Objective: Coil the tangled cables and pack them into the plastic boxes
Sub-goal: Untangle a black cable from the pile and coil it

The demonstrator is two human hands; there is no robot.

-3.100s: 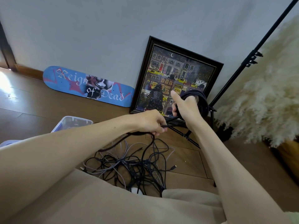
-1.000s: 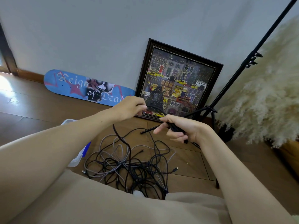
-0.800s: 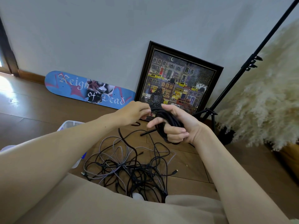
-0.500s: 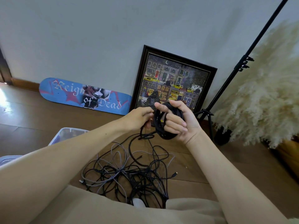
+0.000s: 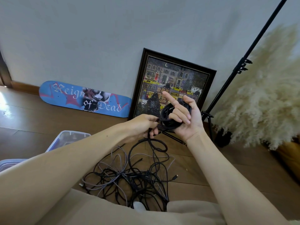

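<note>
1. Now, in front of the framed picture (image 5: pixel 172 78) that leans on the wall, the right hand (image 5: pixel 186 117) is raised with its palm toward the camera. Three of its fingers are curled round a black coil (image 5: pixel 168 115) of cable, and the index finger sticks straight up (thumb out at the side).
2. Below the picture's lower left corner, just left of that coil, the left hand (image 5: pixel 142 125) pinches a black strand that leaves the coil, its fingers closed on it.
3. From that pinch the strand drops in a loose loop to the tangled cables (image 5: pixel 129 174), a heap of black and grey leads on the wooden floor well in front of the picture.
4. Left of the picture and nearer the camera, a clear plastic box (image 5: pixel 71 138) stands on the floor, partly hidden by the left forearm. A second plastic piece (image 5: pixel 9 163) shows farther left (box or lid, I cannot tell).
5. A blue skateboard deck (image 5: pixel 84 99) leans on the wall just left of the picture.
6. Right of the picture rises a black light stand (image 5: pixel 253 51), with pale pampas grass (image 5: pixel 263 101) beyond it.
</note>
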